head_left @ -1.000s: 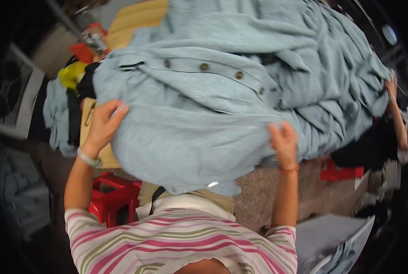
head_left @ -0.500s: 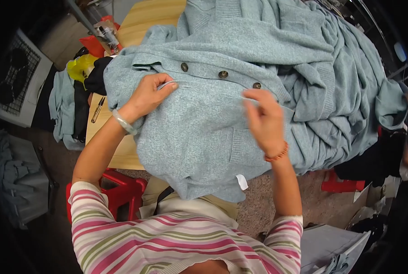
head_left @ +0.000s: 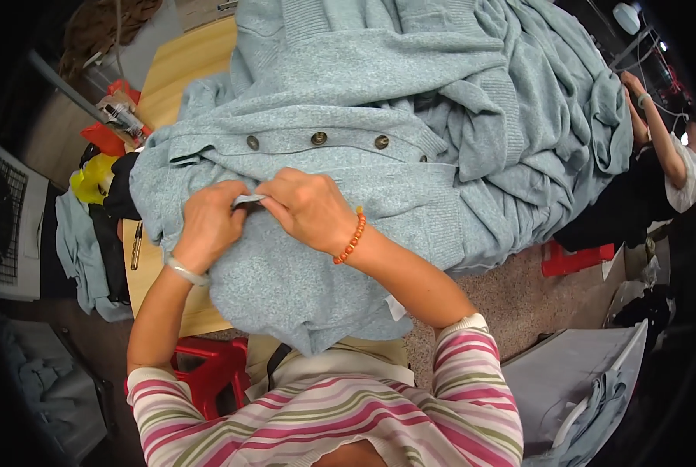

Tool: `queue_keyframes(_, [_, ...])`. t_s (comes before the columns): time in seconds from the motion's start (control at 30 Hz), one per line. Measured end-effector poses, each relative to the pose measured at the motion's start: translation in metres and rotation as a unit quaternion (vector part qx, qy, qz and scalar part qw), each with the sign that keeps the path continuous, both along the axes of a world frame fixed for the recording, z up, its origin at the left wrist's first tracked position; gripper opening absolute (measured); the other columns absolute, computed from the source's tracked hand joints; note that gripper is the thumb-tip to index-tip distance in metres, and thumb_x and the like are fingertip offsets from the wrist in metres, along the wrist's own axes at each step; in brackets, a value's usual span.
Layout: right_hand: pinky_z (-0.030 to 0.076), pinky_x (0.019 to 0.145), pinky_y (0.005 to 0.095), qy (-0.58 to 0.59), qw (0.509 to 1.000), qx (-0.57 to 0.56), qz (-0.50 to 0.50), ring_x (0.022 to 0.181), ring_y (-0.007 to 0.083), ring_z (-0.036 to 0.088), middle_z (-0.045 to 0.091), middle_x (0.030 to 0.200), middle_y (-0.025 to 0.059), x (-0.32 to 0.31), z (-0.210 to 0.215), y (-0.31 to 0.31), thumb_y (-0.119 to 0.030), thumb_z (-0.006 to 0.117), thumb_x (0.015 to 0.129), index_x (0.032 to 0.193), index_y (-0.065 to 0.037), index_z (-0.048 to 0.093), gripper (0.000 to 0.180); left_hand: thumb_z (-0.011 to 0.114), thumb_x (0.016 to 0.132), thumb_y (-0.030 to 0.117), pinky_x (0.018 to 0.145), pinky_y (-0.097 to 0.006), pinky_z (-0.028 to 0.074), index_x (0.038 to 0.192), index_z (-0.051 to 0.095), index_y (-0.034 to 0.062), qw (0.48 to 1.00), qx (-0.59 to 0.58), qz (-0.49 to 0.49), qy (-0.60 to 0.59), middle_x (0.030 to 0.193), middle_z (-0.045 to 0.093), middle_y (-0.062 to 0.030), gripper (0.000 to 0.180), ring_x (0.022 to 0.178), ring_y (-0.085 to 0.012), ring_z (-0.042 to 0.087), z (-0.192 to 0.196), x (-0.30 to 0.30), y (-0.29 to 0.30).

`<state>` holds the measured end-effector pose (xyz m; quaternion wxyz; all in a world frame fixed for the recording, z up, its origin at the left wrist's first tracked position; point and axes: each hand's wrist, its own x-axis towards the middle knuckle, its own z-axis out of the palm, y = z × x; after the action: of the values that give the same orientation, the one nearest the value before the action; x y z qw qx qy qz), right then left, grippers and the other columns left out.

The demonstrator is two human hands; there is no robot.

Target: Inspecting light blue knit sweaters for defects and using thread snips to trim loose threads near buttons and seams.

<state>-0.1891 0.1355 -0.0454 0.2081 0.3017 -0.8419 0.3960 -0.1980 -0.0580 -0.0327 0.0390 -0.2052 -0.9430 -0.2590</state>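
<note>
A: The cardigan — pale blue knit, three brown buttons — is lying on the worktop at 12 o'clock.

B: Left hand and right hand are now meeting, pinching one fold — earlier apart.

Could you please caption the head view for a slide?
Both hands, left and right, pinch a small tab on a pale blue-green buttoned knitted cardigan.

Small pale item pinched between hands mostly hidden; table largely covered by knitwear pile.
</note>
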Motion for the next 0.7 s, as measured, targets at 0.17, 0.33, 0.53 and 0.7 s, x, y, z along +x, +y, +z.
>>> queue_keyframes(0.17, [0.052, 0.062, 0.0396, -0.041, 0.999, -0.028, -0.007, 0.071, 0.0334, 0.063, 0.063, 0.088, 0.0136, 0.006, -0.007, 0.006, -0.001, 0.065, 0.08, 0.097, -0.002, 0.063, 0.017, 0.065, 0.07, -0.001, 0.074, -0.034, 0.048, 0.092, 0.065, 0.0025, 0.994, 0.037, -0.095, -0.028, 0.086, 0.061, -0.0135, 0.023, 0.084, -0.029, 0.061, 0.005, -0.014, 0.0])
queue_keyframes(0.33, [0.052, 0.068, 0.0414, -0.069, 0.997, -0.038, -0.011, 0.078, 0.036, 0.064, 0.063, 0.09, 0.0153, 0.004, -0.015, 0.003, 0.003, 0.061, 0.079, 0.097, -0.001, 0.062, 0.019, 0.065, 0.088, 0.008, 0.081, -0.024, 0.049, 0.12, 0.06, -0.0031, 0.896, 0.395, -0.049, -0.195, 0.108, 0.063, -0.0047, 0.035, 0.097, -0.0087, 0.057, 0.014, -0.039, -0.003])
queue_keyframes(0.53, [0.053, 0.067, 0.0417, -0.071, 0.996, -0.049, 0.006, 0.078, 0.0352, 0.063, 0.06, 0.091, 0.0138, 0.005, -0.015, -0.002, -0.002, 0.063, 0.08, 0.097, -0.004, 0.061, 0.017, 0.069, 0.085, 0.008, 0.064, -0.019, 0.047, 0.104, 0.065, -0.0026, 0.918, 0.371, 0.054, -0.128, 0.089, 0.066, -0.0014, 0.022, 0.074, -0.0055, 0.058, -0.019, -0.076, 0.019])
queue_keyframes(0.7, [0.053, 0.065, 0.0419, -0.071, 0.997, -0.033, 0.0, 0.077, 0.035, 0.063, 0.057, 0.093, 0.0135, 0.004, -0.016, 0.001, -0.004, 0.065, 0.08, 0.097, -0.004, 0.059, 0.018, 0.072, 0.083, 0.009, 0.056, -0.018, 0.043, 0.092, 0.067, 0.0006, 0.922, 0.359, 0.051, -0.135, 0.081, 0.065, 0.0013, 0.013, 0.068, -0.0032, 0.055, -0.018, -0.079, 0.017])
